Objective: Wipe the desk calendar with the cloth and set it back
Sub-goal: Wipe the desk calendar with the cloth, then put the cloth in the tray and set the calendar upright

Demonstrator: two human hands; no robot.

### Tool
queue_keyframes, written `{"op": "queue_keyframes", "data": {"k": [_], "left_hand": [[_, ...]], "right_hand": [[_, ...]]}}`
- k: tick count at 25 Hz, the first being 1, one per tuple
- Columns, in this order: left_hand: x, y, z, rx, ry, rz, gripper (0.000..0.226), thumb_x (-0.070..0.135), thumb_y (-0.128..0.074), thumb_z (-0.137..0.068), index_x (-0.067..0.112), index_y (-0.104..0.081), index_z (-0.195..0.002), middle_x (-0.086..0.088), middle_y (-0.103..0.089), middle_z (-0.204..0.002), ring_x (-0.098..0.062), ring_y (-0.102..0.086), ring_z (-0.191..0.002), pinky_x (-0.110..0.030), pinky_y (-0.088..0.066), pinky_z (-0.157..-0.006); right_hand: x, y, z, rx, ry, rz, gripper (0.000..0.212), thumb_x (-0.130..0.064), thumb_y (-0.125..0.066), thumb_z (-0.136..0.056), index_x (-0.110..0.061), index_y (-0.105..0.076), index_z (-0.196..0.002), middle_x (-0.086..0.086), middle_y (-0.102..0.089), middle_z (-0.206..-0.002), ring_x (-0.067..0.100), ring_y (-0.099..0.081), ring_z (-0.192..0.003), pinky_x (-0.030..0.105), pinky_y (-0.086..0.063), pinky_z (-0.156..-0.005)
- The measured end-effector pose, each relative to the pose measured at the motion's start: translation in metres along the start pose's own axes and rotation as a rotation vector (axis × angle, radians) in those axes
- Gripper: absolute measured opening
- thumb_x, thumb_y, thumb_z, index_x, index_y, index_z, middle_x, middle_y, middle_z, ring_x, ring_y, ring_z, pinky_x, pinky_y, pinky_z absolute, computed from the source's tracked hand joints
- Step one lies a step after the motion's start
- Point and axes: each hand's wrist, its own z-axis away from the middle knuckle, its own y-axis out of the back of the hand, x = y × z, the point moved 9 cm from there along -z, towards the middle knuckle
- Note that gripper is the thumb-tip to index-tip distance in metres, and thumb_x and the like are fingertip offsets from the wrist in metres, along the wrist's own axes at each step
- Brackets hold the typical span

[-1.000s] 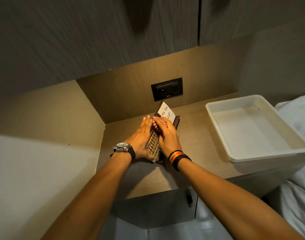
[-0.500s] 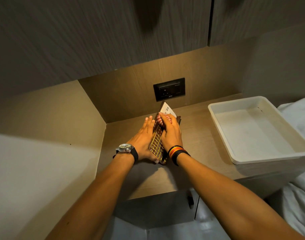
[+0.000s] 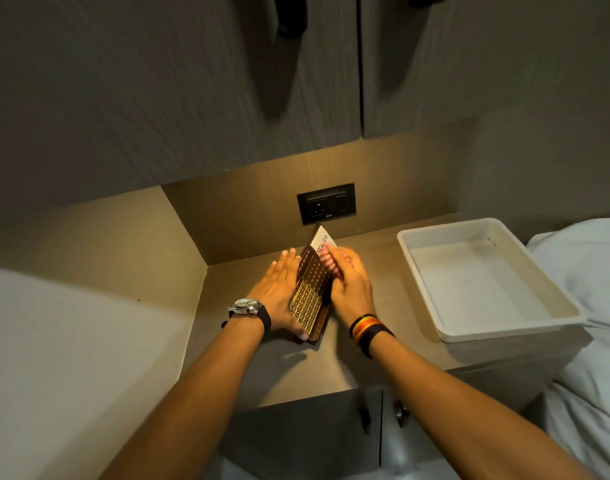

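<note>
Head view. The calendar [image 3: 310, 292] stands tilted on the counter [image 3: 383, 327], directly in front of the wall socket [image 3: 326, 203]. The left hand [image 3: 275, 292] lies flat against the calendar's left face, fingers extended and together, thumb at its near lower corner. The right hand [image 3: 348, 278] presses a red-and-white striped cloth [image 3: 327, 261] against the calendar's right side, fingers curled on the cloth. A white tray [image 3: 417, 258] sits on the counter to the right of the calendar, apart from it.

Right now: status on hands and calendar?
Left hand flat, bracing desk calendar. Right hand pressing striped cloth on it. Calendar upright on desk; white tray apart, right.
</note>
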Motion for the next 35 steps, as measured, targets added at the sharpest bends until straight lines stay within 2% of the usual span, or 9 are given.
{"op": "queue_keyframes", "data": {"k": [3,8,13,16,19,22,29,32,35], "left_hand": [[0.02,0.017,0.0,0.07,-0.016,-0.03,0.149,0.088,-0.067,-0.061,0.014,0.013,-0.161,-0.008,0.018,-0.17,-0.024,0.018,-0.156,-0.043,0.008,-0.127],[0.092,0.022,-0.022,0.208,-0.063,0.02,0.107,0.078,-0.04,-0.09,0.011,0.002,-0.163,-0.01,0.01,-0.171,-0.024,0.011,-0.158,-0.038,0.008,-0.125],[0.188,-0.037,-0.047,0.107,-0.084,0.16,0.095,0.074,-0.03,-0.096,0.017,0.005,-0.163,-0.005,0.015,-0.171,-0.02,0.016,-0.157,-0.039,0.008,-0.127],[0.224,-0.072,-0.054,0.059,-0.064,0.247,0.095,0.077,-0.027,-0.095,0.02,0.009,-0.162,-0.002,0.017,-0.17,-0.018,0.017,-0.157,-0.038,0.01,-0.126],[0.239,-0.101,-0.055,0.016,-0.007,0.276,0.093,0.075,-0.023,-0.096,0.02,0.012,-0.162,-0.001,0.022,-0.169,-0.018,0.02,-0.156,-0.039,0.008,-0.127],[0.242,-0.109,-0.05,0.012,0.023,0.303,0.086,0.066,-0.024,-0.101,0.018,0.014,-0.161,-0.002,0.024,-0.168,-0.018,0.02,-0.156,-0.041,0.004,-0.128],[0.203,-0.07,-0.018,0.304,0.105,0.275,0.072,0.052,-0.023,-0.107,0.017,0.007,-0.162,-0.004,0.019,-0.169,-0.017,0.019,-0.156,-0.041,0.002,-0.129],[0.176,-0.05,0.022,0.551,0.232,0.327,0.071,0.046,-0.028,-0.108,0.014,0.005,-0.163,-0.006,0.016,-0.171,-0.016,0.017,-0.157,-0.039,0.004,-0.128],[0.139,-0.046,0.063,0.723,0.445,0.484,0.075,0.052,-0.026,-0.105,0.018,0.009,-0.162,0.0,0.018,-0.171,-0.013,0.017,-0.157,-0.037,0.002,-0.126]], "right_hand": [[-0.008,0.076,-0.036,0.092,0.076,0.152,0.07,0.009,-0.049,-0.092,-0.025,-0.049,-0.153,0.006,-0.047,-0.152,0.014,-0.048,-0.134,0.014,-0.034,-0.108],[0.069,0.174,-0.046,-0.05,-0.024,0.455,0.059,0.002,-0.045,-0.101,-0.023,-0.045,-0.154,0.004,-0.045,-0.157,0.029,-0.046,-0.143,0.041,-0.039,-0.119],[0.142,0.214,-0.026,-0.221,-0.119,0.668,0.055,-0.013,-0.051,-0.105,-0.028,-0.038,-0.155,0.002,-0.039,-0.16,0.027,-0.044,-0.144,0.042,-0.036,-0.118],[0.173,0.205,-0.02,-0.426,-0.179,0.798,0.058,-0.025,-0.048,-0.106,-0.025,-0.03,-0.161,0.006,-0.02,-0.17,0.031,-0.023,-0.156,0.045,-0.023,-0.124],[0.197,0.184,-0.009,-0.643,-0.205,0.903,0.081,-0.054,-0.039,-0.103,-0.021,0.0,-0.167,0.006,0.017,-0.172,0.031,0.013,-0.159,0.05,0.0,-0.126],[0.202,0.179,-0.007,-0.691,-0.193,0.941,0.085,-0.059,-0.03,-0.103,-0.019,0.013,-0.165,0.008,0.029,-0.168,0.031,0.023,-0.157,0.051,0.007,-0.124],[0.148,0.167,-0.03,-0.562,0.066,0.971,0.076,-0.053,-0.026,-0.106,-0.017,0.003,-0.166,0.005,0.008,-0.173,0.026,0.009,-0.16,0.055,0.007,-0.126],[0.095,0.125,-0.06,-0.504,0.176,0.761,0.068,-0.04,-0.03,-0.108,-0.013,-0.007,-0.166,0.005,-0.004,-0.173,0.022,-0.002,-0.161,0.039,0.0,-0.126],[0.056,0.065,-0.086,-0.528,0.062,0.444,0.064,-0.032,-0.038,-0.109,-0.012,-0.017,-0.165,0.008,-0.016,-0.172,0.024,-0.015,-0.159,0.035,-0.013,-0.126]]}}
